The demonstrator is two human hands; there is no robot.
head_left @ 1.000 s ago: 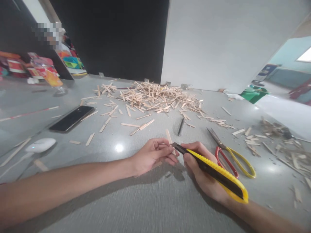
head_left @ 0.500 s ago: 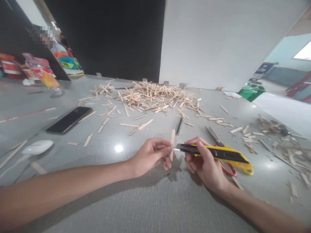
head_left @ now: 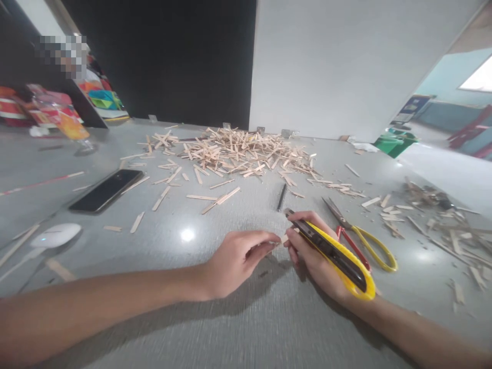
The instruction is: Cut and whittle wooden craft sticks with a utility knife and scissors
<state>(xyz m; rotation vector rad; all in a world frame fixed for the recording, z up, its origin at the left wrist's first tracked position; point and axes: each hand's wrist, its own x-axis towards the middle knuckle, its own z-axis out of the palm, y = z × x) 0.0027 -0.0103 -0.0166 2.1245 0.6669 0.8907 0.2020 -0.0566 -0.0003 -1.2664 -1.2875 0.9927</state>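
Note:
My left hand (head_left: 242, 261) is closed, its thumb and fingers pinching one end of a small flat wooden stick (head_left: 284, 239). The stick's other end reaches the fingertips of my right hand (head_left: 317, 256), and much of it is hidden between the fingers. A yellow and black utility knife (head_left: 332, 256) lies in my right hand, its front end pointing up and to the left, away from the stick. Beside that hand, on the table, rest scissors (head_left: 351, 225) with one red and one yellow handle. A dark pen-like rod (head_left: 282, 197) lies just beyond the knife.
A large heap of cut wooden sticks (head_left: 242, 151) spreads along the back of the table (head_left: 215, 338). More scraps (head_left: 457, 236) lie at right. On the left are a phone (head_left: 107, 189), a white mouse (head_left: 57, 236) and a plastic bottle (head_left: 65, 120). A person (head_left: 86, 77) is behind the partition.
The stick has turned from upright to nearly level between both hands. My right hand has swung the knife so its front points up and away, no longer at the stick.

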